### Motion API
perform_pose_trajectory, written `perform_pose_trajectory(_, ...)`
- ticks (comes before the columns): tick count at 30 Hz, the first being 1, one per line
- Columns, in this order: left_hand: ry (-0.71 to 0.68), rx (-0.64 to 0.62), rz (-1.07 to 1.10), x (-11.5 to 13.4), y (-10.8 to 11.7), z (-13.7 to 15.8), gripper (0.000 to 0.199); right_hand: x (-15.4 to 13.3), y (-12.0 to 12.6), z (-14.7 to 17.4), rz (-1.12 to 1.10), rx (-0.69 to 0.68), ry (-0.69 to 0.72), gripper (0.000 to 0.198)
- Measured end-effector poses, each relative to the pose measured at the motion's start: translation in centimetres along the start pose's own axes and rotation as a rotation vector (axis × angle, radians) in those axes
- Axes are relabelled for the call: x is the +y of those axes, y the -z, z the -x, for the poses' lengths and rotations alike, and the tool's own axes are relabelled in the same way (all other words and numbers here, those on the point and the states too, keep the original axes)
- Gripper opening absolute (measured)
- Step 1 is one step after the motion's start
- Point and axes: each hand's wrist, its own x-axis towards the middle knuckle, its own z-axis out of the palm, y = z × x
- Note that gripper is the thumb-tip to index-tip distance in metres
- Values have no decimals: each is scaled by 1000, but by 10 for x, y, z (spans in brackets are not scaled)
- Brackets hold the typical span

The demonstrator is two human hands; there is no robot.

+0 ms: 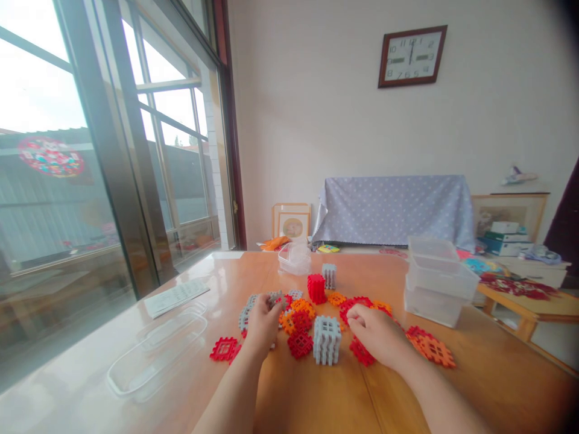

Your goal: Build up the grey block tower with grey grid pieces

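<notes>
Tiles, left hand pinching gray tile, right hand curled palm-down

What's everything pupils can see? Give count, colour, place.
Table: one, brown, foreground
Toothed pieces: many, red, orange, grey, central
Piece stacks: three, two grey, one red, central
Plastic boxes: at least three, clear, right and far
Lids: apparently two, clear, left
Printed paper: count unclear, white, left
Clock: one, brown-framed, upper-right white wall
Dotted cloth: one, grey-blue, background
Framed pictures: at least two, pale-framed, background
Glazed panels: several, dark-framed, left
Round decoration: one, mostly red, left panel
Low table: one, orange-brown, right
Small items: several, mixed colours, background right
Left grip: one, pinching a grey piece, centre
Right grip: one, at red pieces, contact unclear
</notes>
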Motion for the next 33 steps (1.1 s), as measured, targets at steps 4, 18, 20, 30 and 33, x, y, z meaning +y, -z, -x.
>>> perform_pose_trajectory(4, 15, -208, 352, 19, -7, 16, 38, -11, 7, 2, -127, 132, 49, 24)
perform_pose_trajectory(18, 179, -548, 752, 56, -19, 57, 36, -52, 9, 21, -256, 161, 315, 42)
perform_pose_trajectory(20, 184, -569, 740, 58, -19, 59, 41, -57, 12, 24, -250, 119, 355, 54)
perform_pose_trajectory(30, 174, -585, 667, 59, -18, 62, 63, -58, 18, 23, -192, 9, 360, 58)
perform_pose_trajectory(33, 181, -595, 658, 59, -18, 62, 62, -55, 18, 21, -191, 7, 331, 48)
